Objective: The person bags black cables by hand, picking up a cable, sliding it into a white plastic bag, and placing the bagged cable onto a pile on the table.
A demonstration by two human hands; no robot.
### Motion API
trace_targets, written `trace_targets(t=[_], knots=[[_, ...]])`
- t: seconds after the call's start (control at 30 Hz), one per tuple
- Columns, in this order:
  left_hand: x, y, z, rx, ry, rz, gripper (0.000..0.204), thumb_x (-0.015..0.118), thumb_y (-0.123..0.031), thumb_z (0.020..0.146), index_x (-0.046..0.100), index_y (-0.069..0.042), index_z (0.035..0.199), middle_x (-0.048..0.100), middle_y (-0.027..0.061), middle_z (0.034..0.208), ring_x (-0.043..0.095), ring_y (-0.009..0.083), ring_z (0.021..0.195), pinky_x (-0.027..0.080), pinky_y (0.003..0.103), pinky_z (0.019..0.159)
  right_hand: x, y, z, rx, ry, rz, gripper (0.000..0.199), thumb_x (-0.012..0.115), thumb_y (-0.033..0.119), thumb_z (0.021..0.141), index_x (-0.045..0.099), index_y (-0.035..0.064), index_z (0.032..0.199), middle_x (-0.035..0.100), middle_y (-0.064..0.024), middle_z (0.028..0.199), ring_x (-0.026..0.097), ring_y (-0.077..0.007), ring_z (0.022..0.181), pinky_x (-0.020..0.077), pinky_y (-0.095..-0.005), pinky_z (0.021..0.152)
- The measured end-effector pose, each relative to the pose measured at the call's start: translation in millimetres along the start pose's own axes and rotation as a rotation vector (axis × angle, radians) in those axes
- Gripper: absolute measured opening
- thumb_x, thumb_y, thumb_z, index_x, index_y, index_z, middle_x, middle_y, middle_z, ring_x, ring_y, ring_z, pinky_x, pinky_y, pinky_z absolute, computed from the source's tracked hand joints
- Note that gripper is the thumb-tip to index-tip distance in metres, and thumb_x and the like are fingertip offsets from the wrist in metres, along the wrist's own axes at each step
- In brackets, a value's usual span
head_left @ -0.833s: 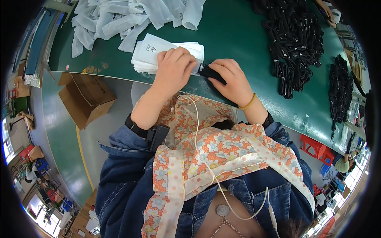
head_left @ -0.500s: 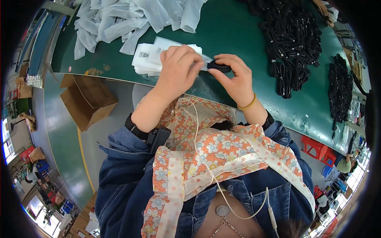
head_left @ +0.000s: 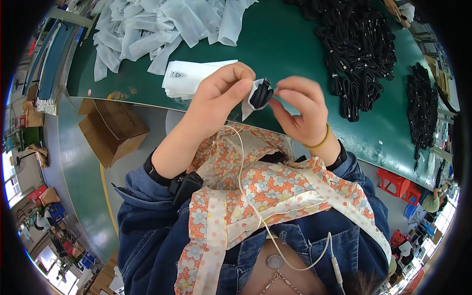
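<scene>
A coiled black cable sits partly inside the mouth of a small whitish translucent bag, its bundled end sticking out. My left hand is closed in a pinch on the bag's left edge, thumb against index finger. On the other side, my right hand has thumb and fingertips closed at the bag's right rim, beside the cable. Flat white bags lie in a neat stack on the green table, just past my left hand.
Filled whitish bags are heaped at the far left. Coiled black cables form a large pile at right, with another bunch beyond. An open cardboard box stands below the table's left edge. Red stools are at lower right.
The cable has gone from my right hand into the bag's mouth. Both hands have shifted slightly nearer me, and the bag now hangs between them, off the stack.
</scene>
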State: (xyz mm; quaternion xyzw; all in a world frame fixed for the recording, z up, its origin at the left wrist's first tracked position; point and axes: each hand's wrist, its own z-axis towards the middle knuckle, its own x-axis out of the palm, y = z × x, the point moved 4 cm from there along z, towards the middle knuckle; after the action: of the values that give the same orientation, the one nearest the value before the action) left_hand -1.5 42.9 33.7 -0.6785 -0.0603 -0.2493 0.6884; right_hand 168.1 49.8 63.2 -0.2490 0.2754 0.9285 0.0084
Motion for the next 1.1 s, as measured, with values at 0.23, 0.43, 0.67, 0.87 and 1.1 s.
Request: trace_targets(t=[0.23,0.43,0.67,0.87,1.1], knots=[[12.3,-3.6,-4.6,-0.030,-0.043,-0.059,0.012,0.053,-0.017,0.097,0.053,-0.005,0.096,0.049,-0.0047,0.089,0.042,0.0049,0.080,0.036,0.019,0.074,0.3,8.2,9.1,-0.062,0.115,-0.146,0.032,0.071,-0.009,0.063,0.062,0.0013,0.092,0.061,-0.0123,0.093,0.059,-0.0279,0.076,0.0474,-0.0346,0.065],[7.2,1.4,-2.0,-0.040,0.009,0.082,0.013,0.052,-0.017,0.097,0.052,-0.005,0.093,0.048,-0.0035,0.088,0.041,0.0060,0.080,0.036,0.020,0.074,-9.2,6.7,3.3,-0.079,0.091,-0.214,0.030,0.070,-0.006,0.061,0.062,0.0026,0.089,0.059,-0.0110,0.091,0.056,-0.0270,0.076,0.0454,-0.0354,0.066],[17.6,-15.1,0.1,-0.142,0.133,0.347,0.014,0.053,-0.016,0.096,0.052,-0.003,0.092,0.049,-0.0007,0.084,0.042,0.0070,0.072,0.038,0.022,0.066,-37.3,17.7,12.6,-0.061,0.198,-0.175,0.032,0.068,-0.007,0.064,0.063,0.0035,0.093,0.059,-0.0100,0.089,0.056,-0.0264,0.077,0.0453,-0.0359,0.066],[-61.2,-89.2,77.4,0.255,-0.153,0.315,0.013,0.051,-0.012,0.095,0.055,-0.001,0.100,0.058,0.0059,0.092,0.053,0.0129,0.074,0.043,0.026,0.070,-68.5,-21.0,4.1,0.315,0.041,-0.268,0.029,0.068,-0.003,0.071,0.063,0.0029,0.100,0.060,-0.0077,0.087,0.055,-0.0248,0.076,0.0449,-0.0340,0.066],[-119.3,-74.2,57.3,0.364,-0.719,0.682,0.013,0.060,-0.016,0.091,0.059,-0.004,0.089,0.058,0.0017,0.083,0.052,0.0093,0.068,0.044,0.025,0.062,-88.5,-107.4,-89.6,0.669,0.234,-1.064,0.030,0.065,0.005,0.077,0.062,0.0050,0.106,0.063,-0.0105,0.097,0.058,-0.0311,0.086,0.0468,-0.0404,0.076]])
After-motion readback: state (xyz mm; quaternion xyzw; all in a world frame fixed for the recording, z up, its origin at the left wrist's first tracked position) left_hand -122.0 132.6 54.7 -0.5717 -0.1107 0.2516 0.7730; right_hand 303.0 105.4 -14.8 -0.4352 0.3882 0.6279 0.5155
